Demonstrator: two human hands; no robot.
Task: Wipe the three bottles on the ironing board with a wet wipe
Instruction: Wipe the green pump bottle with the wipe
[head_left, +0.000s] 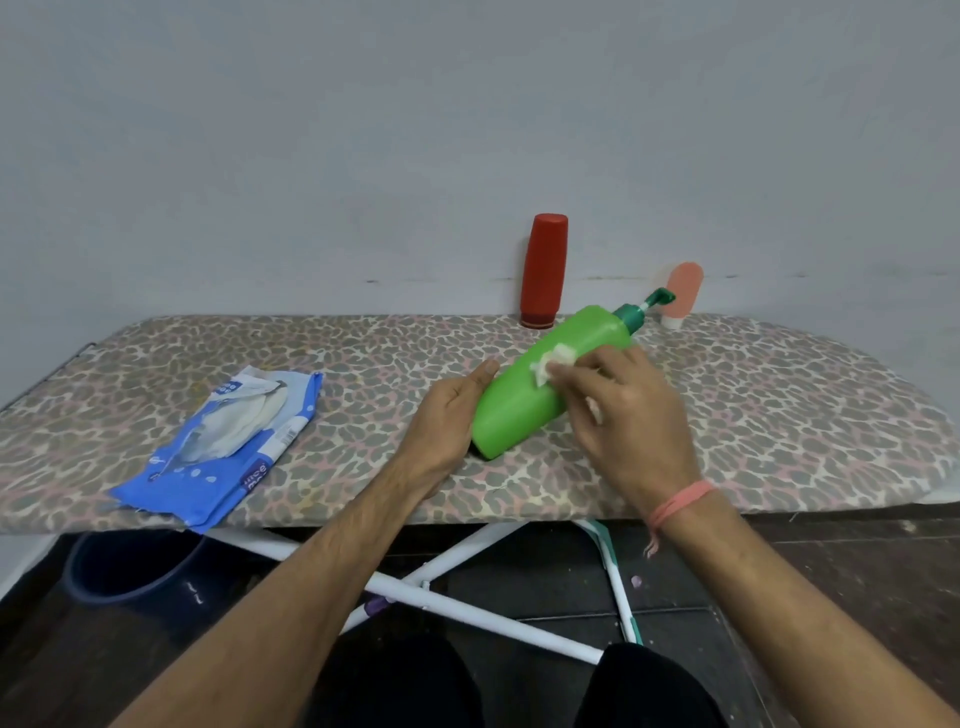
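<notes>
Green pump bottle (540, 384) tilted on the leopard-print ironing board (363, 374), its base gripped by the left hand (447, 415). Right hand (623, 410) fingers pinch a wet wipe (550, 364) against its side. Red bottle (544, 270) and pink bottle (683, 293) stand upright behind.

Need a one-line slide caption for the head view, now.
Left hand holds the tilted green bottle while right hand rubs it with a wipe.

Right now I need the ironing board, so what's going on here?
A person is wiping a green pump bottle, tilted on the ironing board. The left hand grips its base; the right hand rubs a wet wipe along its side. A red bottle and a small pink bottle stand behind, untouched.
</notes>
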